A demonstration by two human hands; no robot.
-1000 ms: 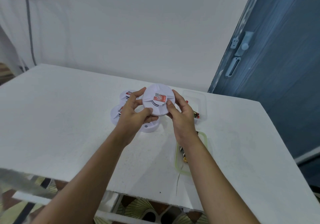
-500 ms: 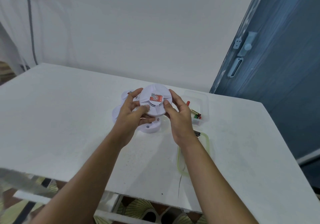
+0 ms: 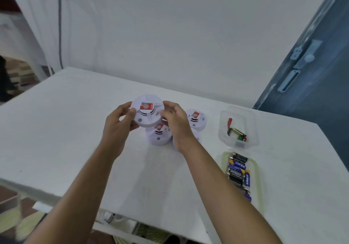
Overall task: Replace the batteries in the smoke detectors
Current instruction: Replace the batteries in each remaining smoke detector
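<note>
Holding white smoke detector (image 3: 148, 114) above counter (image 3: 71, 126), head view, red label facing camera. Left grip (image 3: 117, 128) clasps detector's left rim, thumb at front edge, fingers curled behind. Right grip (image 3: 177, 122) grasps right rim, fingers curled. Second detector (image 3: 158, 138) on counter just below held one; third detector (image 3: 196, 119) just beside right grip. Clear tub (image 3: 223, 130) further right holds few loose batteries. Green-rimmed tray (image 3: 259, 179) nearer camera holds row of batteries (image 3: 238, 170). Blue door (image 3: 321, 77) at far right.
</note>
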